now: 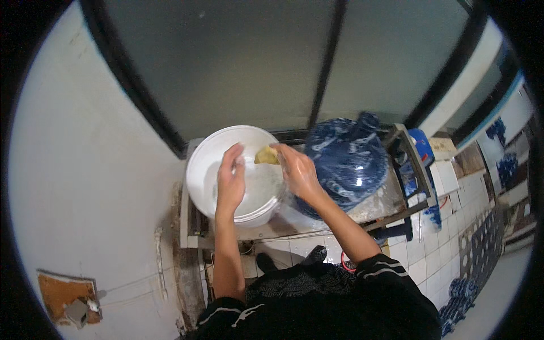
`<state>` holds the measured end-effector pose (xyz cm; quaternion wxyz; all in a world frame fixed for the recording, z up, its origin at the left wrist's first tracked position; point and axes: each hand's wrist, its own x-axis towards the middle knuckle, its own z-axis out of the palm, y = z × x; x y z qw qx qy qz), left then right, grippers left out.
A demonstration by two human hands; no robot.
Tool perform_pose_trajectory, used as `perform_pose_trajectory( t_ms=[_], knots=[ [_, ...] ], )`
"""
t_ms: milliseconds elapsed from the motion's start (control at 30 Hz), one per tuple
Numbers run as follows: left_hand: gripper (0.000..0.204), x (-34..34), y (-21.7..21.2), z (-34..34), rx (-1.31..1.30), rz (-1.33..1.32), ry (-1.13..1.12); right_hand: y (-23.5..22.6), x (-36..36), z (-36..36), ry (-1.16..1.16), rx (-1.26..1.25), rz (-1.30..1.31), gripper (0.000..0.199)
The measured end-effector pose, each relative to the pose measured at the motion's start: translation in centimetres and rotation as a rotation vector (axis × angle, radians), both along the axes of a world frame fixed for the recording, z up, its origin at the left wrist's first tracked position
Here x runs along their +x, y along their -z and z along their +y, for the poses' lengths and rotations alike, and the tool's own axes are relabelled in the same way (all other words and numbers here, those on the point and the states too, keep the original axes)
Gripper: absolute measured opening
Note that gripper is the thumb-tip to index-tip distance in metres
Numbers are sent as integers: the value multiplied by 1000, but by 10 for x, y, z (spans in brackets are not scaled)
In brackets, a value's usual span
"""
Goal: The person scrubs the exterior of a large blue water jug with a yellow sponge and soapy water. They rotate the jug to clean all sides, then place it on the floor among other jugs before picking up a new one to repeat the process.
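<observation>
One yellow sponge-like piece (266, 155) hung over the mouth of the white bucket (199, 161), right of its middle, pinched between the thumb and fingers of the right hand (298, 171). The left hand (231, 178) was also over the bucket, its fingers upright and slightly curved, the thumb a little apart; between the two hands lay a narrow gap, with the bucket's pale inside visible below. The bucket's rounded rim passed under both hands and, on the left, reached the end rail of the metal stand (191, 242). To the right, just beside the right hand, the big blue jug (345, 164) sat on the same stand, white streaks on its skin and its neck toward the back, leaving little sideways room between it and the bucket. Behind both, dark-framed glass panels (226, 62) bounded the far edge, and a pale wall (79, 147) closed in the left. The person's shoes (313, 256) stood on white tiles (419, 271) at the stand's near edge; the tiled floor ran on toward the right.
</observation>
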<state>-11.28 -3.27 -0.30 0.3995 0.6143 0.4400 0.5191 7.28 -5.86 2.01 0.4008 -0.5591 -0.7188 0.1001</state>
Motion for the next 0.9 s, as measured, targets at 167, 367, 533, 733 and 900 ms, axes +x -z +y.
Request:
perform_pose_trajectory(
  t_ms=[167,367,533,733,900],
  knots=[
    [40,-89,47,-16,-30,594,-471,48,-83,98,-141,-384,-470,32],
    [33,-82,58,-24,3,592,-381,267,-52,199,-183,-629,-869,40],
    [30,-95,63,-25,56,608,-399,322,-67,169,-313,-1112,-620,38],
    [33,-97,58,-27,79,589,-373,302,-126,143,-292,-1508,436,36],
    [45,-93,69,-23,74,473,-434,232,-159,157,-413,-1493,989,36]
  ],
)
